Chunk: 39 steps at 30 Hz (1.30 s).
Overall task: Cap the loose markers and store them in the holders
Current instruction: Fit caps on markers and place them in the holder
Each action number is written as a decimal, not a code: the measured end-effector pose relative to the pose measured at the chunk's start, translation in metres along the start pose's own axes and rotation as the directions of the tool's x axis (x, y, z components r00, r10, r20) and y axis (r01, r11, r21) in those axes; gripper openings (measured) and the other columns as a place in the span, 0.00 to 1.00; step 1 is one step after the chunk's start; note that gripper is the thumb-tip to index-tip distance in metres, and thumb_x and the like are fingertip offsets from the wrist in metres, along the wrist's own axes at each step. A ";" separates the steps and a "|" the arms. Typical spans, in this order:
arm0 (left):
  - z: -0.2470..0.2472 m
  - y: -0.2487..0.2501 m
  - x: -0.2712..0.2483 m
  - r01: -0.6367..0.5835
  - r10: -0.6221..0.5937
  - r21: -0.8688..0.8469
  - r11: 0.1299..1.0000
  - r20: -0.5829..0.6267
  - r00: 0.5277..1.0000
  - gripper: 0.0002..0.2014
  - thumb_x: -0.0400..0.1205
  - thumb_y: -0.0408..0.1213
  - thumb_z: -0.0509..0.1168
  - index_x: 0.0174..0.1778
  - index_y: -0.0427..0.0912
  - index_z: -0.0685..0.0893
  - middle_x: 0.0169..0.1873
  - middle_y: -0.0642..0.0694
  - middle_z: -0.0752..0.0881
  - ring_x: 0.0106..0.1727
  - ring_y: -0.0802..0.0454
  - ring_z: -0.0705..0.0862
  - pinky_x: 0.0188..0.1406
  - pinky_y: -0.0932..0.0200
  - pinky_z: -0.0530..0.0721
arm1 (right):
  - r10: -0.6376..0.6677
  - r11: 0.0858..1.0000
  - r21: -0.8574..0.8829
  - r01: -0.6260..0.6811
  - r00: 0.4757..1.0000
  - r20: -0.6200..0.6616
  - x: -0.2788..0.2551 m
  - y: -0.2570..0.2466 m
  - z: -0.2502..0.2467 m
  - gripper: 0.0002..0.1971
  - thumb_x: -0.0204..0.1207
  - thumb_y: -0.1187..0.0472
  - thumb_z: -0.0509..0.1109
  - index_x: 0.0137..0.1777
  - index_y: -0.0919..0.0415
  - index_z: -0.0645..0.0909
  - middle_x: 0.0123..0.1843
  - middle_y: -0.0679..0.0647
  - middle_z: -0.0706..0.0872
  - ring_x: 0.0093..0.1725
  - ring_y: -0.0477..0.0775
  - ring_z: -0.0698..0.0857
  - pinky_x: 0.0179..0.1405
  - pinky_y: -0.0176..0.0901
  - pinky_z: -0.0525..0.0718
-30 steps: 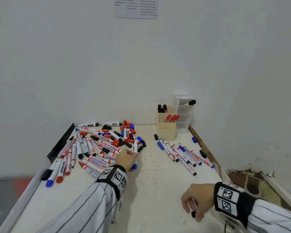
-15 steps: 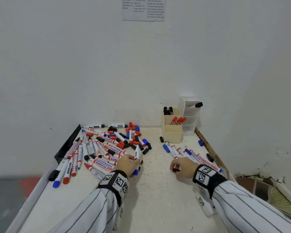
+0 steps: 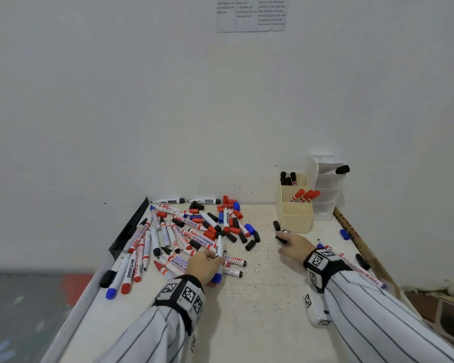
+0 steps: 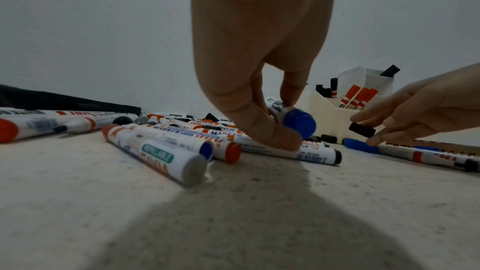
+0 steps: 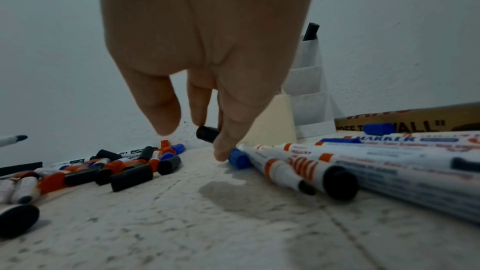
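My left hand (image 3: 215, 261) grips a white marker (image 3: 219, 254) with a blue end (image 4: 298, 123) at the near edge of the pile; its bare tip (image 5: 15, 138) points away from me. My right hand (image 3: 283, 239) pinches a black cap (image 5: 206, 133) just above the table, in front of the cream holder (image 3: 295, 218). That holder contains black and red capped markers. The white tiered holder (image 3: 328, 184) behind it has one black-capped marker. The same cap (image 4: 362, 129) shows between the right hand's fingertips in the left wrist view.
A pile of markers and loose red, black and blue caps (image 3: 194, 229) covers the table's left half. A row of markers (image 5: 337, 163) lies under my right forearm. A cardboard strip (image 3: 362, 244) lines the right edge, a black bar (image 3: 129, 229) the left.
My right hand has travelled from the table's near edge forward to just in front of the cream holder, carrying the black cap. My left hand has stayed on its marker.
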<state>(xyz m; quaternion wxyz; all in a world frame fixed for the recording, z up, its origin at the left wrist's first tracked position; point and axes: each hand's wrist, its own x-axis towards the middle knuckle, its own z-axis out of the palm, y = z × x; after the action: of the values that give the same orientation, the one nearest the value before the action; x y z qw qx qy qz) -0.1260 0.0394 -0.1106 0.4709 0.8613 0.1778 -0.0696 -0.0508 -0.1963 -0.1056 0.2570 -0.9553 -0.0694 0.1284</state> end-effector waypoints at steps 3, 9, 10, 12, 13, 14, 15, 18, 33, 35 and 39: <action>-0.005 -0.003 0.004 -0.003 0.004 0.045 0.999 -0.018 1.000 0.17 0.84 0.42 0.60 0.67 0.40 0.78 0.55 0.44 0.82 0.43 0.54 0.81 0.38 0.68 0.82 | -0.031 0.999 -0.015 0.032 0.997 0.066 0.006 -0.009 0.002 0.30 0.77 0.65 0.64 0.80 0.59 0.61 0.82 0.56 0.58 0.80 0.54 0.61 0.75 0.39 0.59; -0.008 -0.006 0.007 -0.004 0.005 0.023 1.000 -0.023 1.000 0.18 0.84 0.42 0.61 0.68 0.39 0.77 0.63 0.43 0.80 0.47 0.54 0.79 0.30 0.72 0.73 | -0.021 0.998 -0.055 0.028 0.991 0.133 0.011 -0.015 0.007 0.31 0.77 0.67 0.60 0.80 0.58 0.59 0.84 0.53 0.48 0.82 0.55 0.54 0.78 0.47 0.55; -0.008 -0.007 0.007 -0.007 0.007 0.019 1.000 -0.028 1.000 0.18 0.84 0.42 0.61 0.68 0.40 0.77 0.64 0.43 0.80 0.47 0.55 0.79 0.30 0.72 0.73 | -0.019 0.999 -0.045 0.025 0.989 0.145 0.010 -0.015 0.007 0.31 0.77 0.68 0.60 0.80 0.57 0.60 0.84 0.52 0.48 0.82 0.56 0.53 0.78 0.47 0.54; -0.008 -0.007 0.009 -0.017 0.018 0.011 1.000 -0.038 0.999 0.18 0.83 0.42 0.61 0.68 0.40 0.77 0.65 0.44 0.79 0.48 0.55 0.78 0.31 0.73 0.72 | -0.011 1.000 -0.015 0.014 0.985 0.173 0.009 -0.014 0.007 0.30 0.76 0.68 0.59 0.80 0.56 0.62 0.84 0.51 0.47 0.83 0.55 0.51 0.78 0.46 0.54; -0.008 -0.007 0.010 -0.021 0.022 0.005 1.000 -0.042 0.999 0.19 0.83 0.42 0.61 0.69 0.40 0.76 0.66 0.44 0.79 0.49 0.56 0.78 0.32 0.72 0.72 | -0.008 1.000 -0.010 0.010 0.982 0.188 0.008 -0.014 0.007 0.30 0.76 0.68 0.59 0.79 0.55 0.63 0.84 0.50 0.47 0.83 0.55 0.51 0.78 0.46 0.55; -0.009 -0.007 0.010 -0.024 0.024 0.006 1.000 -0.047 0.999 0.19 0.83 0.42 0.61 0.70 0.40 0.76 0.65 0.44 0.79 0.50 0.56 0.77 0.35 0.71 0.73 | -0.008 1.000 -0.014 0.011 0.980 0.200 0.009 -0.014 0.007 0.30 0.76 0.68 0.58 0.79 0.54 0.64 0.84 0.50 0.47 0.83 0.55 0.50 0.78 0.46 0.54; -0.010 -0.007 0.010 -0.029 0.030 0.014 0.999 -0.054 0.998 0.20 0.83 0.43 0.61 0.70 0.40 0.75 0.65 0.44 0.79 0.50 0.57 0.76 0.40 0.70 0.74 | -0.006 1.000 -0.028 0.012 0.979 0.206 0.009 -0.014 0.008 0.29 0.76 0.68 0.58 0.78 0.54 0.65 0.84 0.50 0.48 0.83 0.55 0.50 0.79 0.46 0.53; -0.011 -0.009 0.011 -0.034 0.036 0.028 0.999 -0.072 0.997 0.21 0.83 0.44 0.62 0.70 0.40 0.75 0.60 0.45 0.81 0.49 0.57 0.76 0.46 0.68 0.74 | 0.000 0.999 -0.043 0.008 0.979 0.203 0.009 -0.013 0.009 0.28 0.75 0.67 0.59 0.77 0.53 0.68 0.84 0.51 0.51 0.83 0.55 0.52 0.80 0.48 0.53; -0.004 -0.014 0.017 -0.105 0.097 -0.035 0.994 -0.191 0.977 0.17 0.82 0.44 0.64 0.63 0.41 0.77 0.34 0.53 0.77 0.32 0.61 0.75 0.28 0.70 0.72 | -0.082 0.979 0.187 0.085 0.996 -0.021 0.002 -0.029 0.017 0.15 0.79 0.66 0.58 0.58 0.52 0.82 0.61 0.49 0.80 0.58 0.50 0.80 0.42 0.32 0.76; -0.004 -0.016 0.018 -0.093 0.086 -0.028 0.995 -0.191 0.978 0.18 0.82 0.46 0.64 0.65 0.40 0.76 0.37 0.52 0.78 0.36 0.59 0.77 0.33 0.68 0.76 | -0.149 0.982 0.133 0.136 0.985 0.091 0.000 -0.038 0.020 0.18 0.77 0.65 0.59 0.61 0.47 0.81 0.67 0.50 0.79 0.60 0.47 0.78 0.52 0.35 0.75; -0.003 -0.019 0.021 -0.072 0.063 -0.038 0.997 -0.192 0.979 0.21 0.82 0.50 0.62 0.66 0.41 0.75 0.44 0.51 0.80 0.45 0.54 0.81 0.51 0.58 0.84 | -0.180 0.981 -0.012 0.193 0.932 0.314 -0.004 -0.056 0.028 0.22 0.75 0.64 0.61 0.67 0.44 0.78 0.74 0.48 0.73 0.70 0.48 0.73 0.66 0.43 0.75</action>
<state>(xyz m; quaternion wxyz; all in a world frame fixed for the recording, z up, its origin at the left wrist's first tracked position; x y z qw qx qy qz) -0.1135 0.0569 -0.1298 0.4730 0.8588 0.1943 0.0330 -0.0662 -0.1354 -0.0999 0.2336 -0.9175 -0.2019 0.2508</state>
